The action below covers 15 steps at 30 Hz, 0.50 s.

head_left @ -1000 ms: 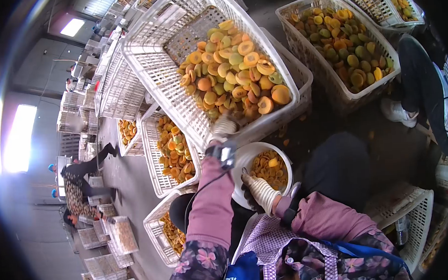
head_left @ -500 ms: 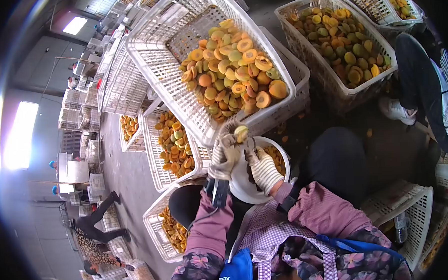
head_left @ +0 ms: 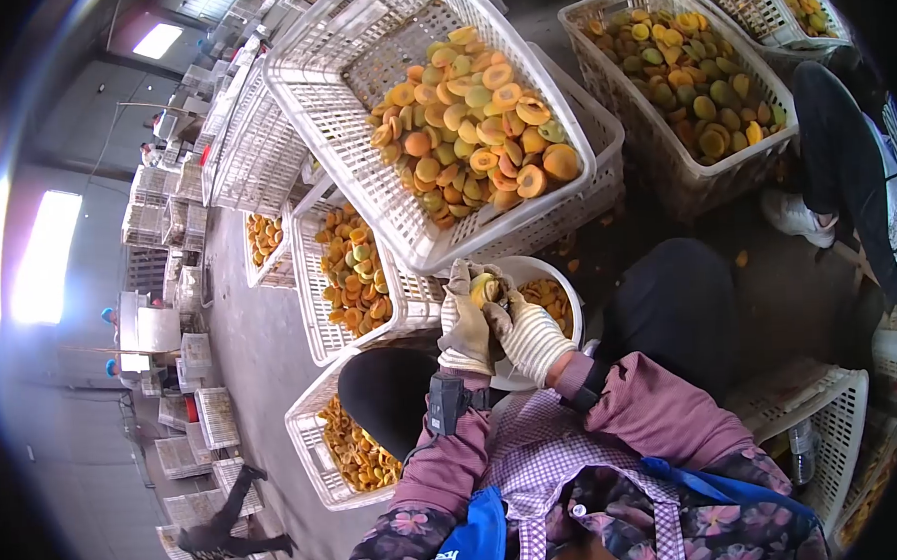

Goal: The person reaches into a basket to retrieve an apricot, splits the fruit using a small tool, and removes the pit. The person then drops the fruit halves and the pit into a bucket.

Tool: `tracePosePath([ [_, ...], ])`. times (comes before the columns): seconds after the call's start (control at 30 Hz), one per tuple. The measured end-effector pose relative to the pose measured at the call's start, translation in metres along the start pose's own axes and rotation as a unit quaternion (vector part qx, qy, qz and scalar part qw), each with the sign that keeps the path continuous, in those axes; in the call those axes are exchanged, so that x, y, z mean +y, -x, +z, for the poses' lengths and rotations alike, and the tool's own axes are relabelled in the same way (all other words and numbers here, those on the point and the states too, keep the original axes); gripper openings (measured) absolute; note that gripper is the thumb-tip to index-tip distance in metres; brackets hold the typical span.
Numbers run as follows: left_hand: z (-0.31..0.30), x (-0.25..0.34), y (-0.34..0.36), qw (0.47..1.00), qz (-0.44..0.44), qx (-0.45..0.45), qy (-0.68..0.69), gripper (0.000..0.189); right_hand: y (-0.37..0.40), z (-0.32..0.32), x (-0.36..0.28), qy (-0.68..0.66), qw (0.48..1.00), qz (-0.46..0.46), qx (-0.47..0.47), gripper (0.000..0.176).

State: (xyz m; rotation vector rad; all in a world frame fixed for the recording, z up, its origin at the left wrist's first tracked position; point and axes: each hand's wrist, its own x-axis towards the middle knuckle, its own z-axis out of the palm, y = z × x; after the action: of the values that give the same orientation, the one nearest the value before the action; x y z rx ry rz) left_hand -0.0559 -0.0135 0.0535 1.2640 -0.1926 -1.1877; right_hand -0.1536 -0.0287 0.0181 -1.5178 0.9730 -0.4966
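My left hand (head_left: 464, 324), in a pale work glove, is closed around a yellow-green apricot (head_left: 483, 289). Pressed close against that fruit is my right hand (head_left: 531, 338), in a striped glove with curled fingers. A small dark item shows at its fingertips, too hidden to name. Both hands are above a white bucket (head_left: 577, 319) between my knees, which holds small orange-brown pieces (head_left: 548, 301). Just beyond them a tilted white crate (head_left: 310, 96) holds many apricot halves (head_left: 472, 129), resting on another crate (head_left: 604, 168).
More crates of apricots stand at the left (head_left: 316, 331), lower left (head_left: 312, 486) and upper right (head_left: 675, 185). A seated person's leg (head_left: 828, 143) is at the right, near a tipped crate (head_left: 846, 443) with a bottle (head_left: 802, 453). Another person (head_left: 229, 525) walks at the lower left.
My left hand has come down from the big crate's edge with the apricot and now meets my right hand over the bucket. The walking person has moved down the view.
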Motion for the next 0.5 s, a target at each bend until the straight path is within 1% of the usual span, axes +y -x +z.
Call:
tracePosePath([
  [0.07,-0.006,-0.008,-0.007,0.999,0.042,0.012,0.033,0.029,0.0,0.001,0.0,-0.128,0.99,0.02,-0.054,0.045],
  [0.1,-0.01,-0.011,-0.007,0.999,0.04,0.012,0.03,0.029,0.002,0.002,-0.002,-0.131,0.99,0.022,-0.052,0.045],
  [0.13,-0.014,-0.014,-0.007,0.994,0.105,-0.003,-0.031,0.028,0.004,0.003,-0.005,-0.263,0.962,0.037,-0.072,0.043],
  [0.17,-0.017,-0.018,-0.008,0.981,0.168,-0.02,-0.09,0.027,0.006,0.004,-0.006,-0.39,0.915,0.052,-0.088,0.042],
  [0.2,-0.012,-0.017,-0.005,0.982,0.163,-0.024,-0.094,0.027,0.007,0.004,-0.003,-0.393,0.914,0.054,-0.082,0.042],
  [0.27,0.002,-0.008,0.004,0.992,0.09,-0.045,0.076,0.027,0.006,0.006,0.001,-0.28,0.954,0.052,-0.093,0.027],
  [0.3,0.005,-0.008,0.005,0.993,0.078,-0.003,0.088,0.028,0.012,0.0,-0.008,-0.22,0.973,0.02,-0.064,0.029],
  [0.33,0.006,-0.007,0.005,0.993,0.08,-0.003,0.088,0.028,0.014,0.0,-0.01,-0.22,0.973,0.018,-0.065,0.029],
  [0.4,0.009,-0.004,0.008,0.992,0.044,0.018,0.119,0.029,0.015,-0.001,-0.013,-0.127,0.992,0.016,-0.016,0.031],
  [0.43,0.016,-0.002,0.013,0.994,0.045,0.033,0.092,0.029,0.015,-0.002,-0.015,-0.128,0.991,0.018,-0.017,0.031],
  [0.5,0.013,-0.006,0.011,0.994,0.044,0.033,0.099,0.029,0.012,-0.009,-0.019,-0.045,0.998,0.038,-0.035,0.038],
])
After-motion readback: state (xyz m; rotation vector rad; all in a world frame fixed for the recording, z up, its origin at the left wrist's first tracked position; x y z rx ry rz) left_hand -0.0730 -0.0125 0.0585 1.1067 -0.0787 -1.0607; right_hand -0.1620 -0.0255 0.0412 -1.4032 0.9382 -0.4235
